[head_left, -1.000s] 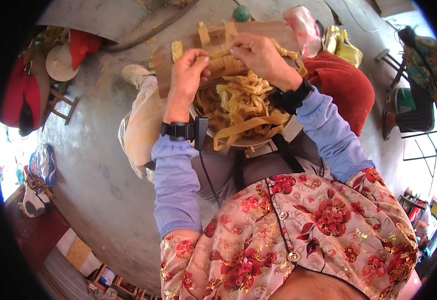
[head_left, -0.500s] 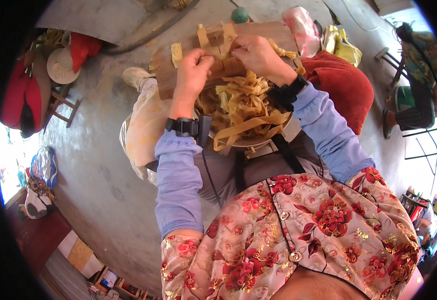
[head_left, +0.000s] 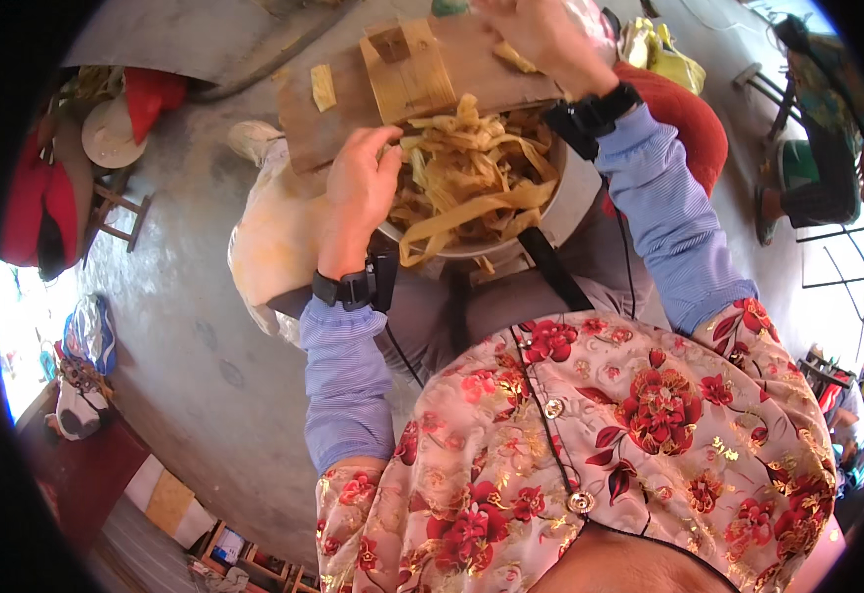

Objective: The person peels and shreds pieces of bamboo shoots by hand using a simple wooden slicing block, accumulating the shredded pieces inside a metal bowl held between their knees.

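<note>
A metal bowl (head_left: 572, 206) rests on my lap, piled with flat yellowish strips (head_left: 471, 178). My left hand (head_left: 361, 190) lies at the bowl's left rim, its fingers curled into the strips there. A wooden board (head_left: 305, 133) lies just beyond the bowl, with a small wooden block (head_left: 407, 64) and one loose strip (head_left: 323, 87) on it. My right hand (head_left: 542, 35) reaches over the far end of the board at the picture's top edge. Its fingers are partly cut off, and a yellow strip (head_left: 514, 57) lies under it.
A pale sack (head_left: 266, 232) lies on the concrete floor left of my lap. A red cushion (head_left: 694, 124) sits to the right, a yellow bag (head_left: 664, 61) behind it. A hat (head_left: 111, 133), red cloth (head_left: 150, 94) and wooden stool (head_left: 116, 210) are at far left. Another person (head_left: 827, 138) sits at right.
My left hand has come down from the board to the bowl's rim and into the strips. My right hand has moved farther up across the board. The view has shifted closer.
</note>
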{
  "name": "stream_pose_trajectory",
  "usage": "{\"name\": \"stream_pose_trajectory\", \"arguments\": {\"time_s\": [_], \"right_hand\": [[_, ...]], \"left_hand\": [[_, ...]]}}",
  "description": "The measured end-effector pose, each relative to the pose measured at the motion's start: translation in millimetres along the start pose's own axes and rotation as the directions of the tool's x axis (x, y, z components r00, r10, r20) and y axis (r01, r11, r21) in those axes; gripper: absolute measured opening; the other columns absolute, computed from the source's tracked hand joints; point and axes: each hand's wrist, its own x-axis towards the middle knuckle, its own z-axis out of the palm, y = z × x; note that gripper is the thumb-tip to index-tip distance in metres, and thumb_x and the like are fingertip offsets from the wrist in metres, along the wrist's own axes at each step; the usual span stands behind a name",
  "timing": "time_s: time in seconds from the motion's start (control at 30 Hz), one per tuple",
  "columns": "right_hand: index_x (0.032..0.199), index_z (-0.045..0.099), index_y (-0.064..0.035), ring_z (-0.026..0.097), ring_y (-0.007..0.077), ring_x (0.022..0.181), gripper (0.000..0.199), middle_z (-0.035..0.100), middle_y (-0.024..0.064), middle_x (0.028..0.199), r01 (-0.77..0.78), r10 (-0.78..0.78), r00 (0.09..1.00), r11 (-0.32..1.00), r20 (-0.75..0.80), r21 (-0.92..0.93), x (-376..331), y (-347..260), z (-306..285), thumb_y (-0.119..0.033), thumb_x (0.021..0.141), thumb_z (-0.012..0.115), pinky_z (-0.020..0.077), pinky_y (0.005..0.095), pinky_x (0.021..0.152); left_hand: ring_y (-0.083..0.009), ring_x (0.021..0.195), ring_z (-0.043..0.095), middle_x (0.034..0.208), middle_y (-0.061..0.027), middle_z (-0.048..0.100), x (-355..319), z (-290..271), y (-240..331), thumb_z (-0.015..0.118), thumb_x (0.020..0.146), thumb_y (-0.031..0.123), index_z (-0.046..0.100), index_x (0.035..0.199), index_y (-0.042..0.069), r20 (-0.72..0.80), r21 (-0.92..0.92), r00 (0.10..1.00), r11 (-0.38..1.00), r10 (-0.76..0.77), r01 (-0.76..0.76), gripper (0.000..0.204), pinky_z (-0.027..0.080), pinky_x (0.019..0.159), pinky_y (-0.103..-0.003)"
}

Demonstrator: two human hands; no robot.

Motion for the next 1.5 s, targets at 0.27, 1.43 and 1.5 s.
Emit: {"name": "stream_pose_trajectory", "arguments": {"time_s": [0.27,1.43,1.5], "right_hand": [[0.099,0.066,-0.0046,0.063,0.0320,0.078,0.021,0.066,0.0155,0.085,-0.148,0.119,0.959,0.984,0.258,0.097,-84,-7,5,-0.015,0.082,0.058,0.0507,0.0340,0.070],[0.097,0.062,0.0003,0.051,0.0086,0.064,0.017,0.056,0.0030,0.070,-0.445,0.349,0.876,0.850,0.332,0.281,-104,4,8,-0.014,0.087,0.059,0.0441,0.0241,0.060],[0.097,0.063,-0.0021,0.058,0.0217,0.066,0.023,0.061,0.0139,0.074,-0.326,0.228,0.889,0.925,0.397,0.197,-113,0,7,-0.021,0.085,0.061,0.0473,0.0319,0.063]], "left_hand": [[-0.0335,0.080,0.058,0.085,-0.0135,0.061,-24,22,-2,0.056,0.084,0.013,0.062,0.090,0.003,-0.048,0.082,0.999,0.996,0.018,-0.014,0.013,0.047,0.071,-0.037],[-0.0211,0.071,0.061,0.085,-0.0080,0.065,-25,47,-16,0.060,0.086,0.017,0.055,0.112,0.002,-0.088,-0.408,0.964,0.892,-0.249,0.193,0.030,0.047,0.065,-0.031],[-0.0371,0.089,0.057,0.098,-0.0145,0.063,-33,48,-6,0.062,0.082,0.019,0.050,0.119,0.003,-0.213,0.185,0.975,0.982,0.067,-0.027,0.042,0.045,0.079,-0.043]]}}
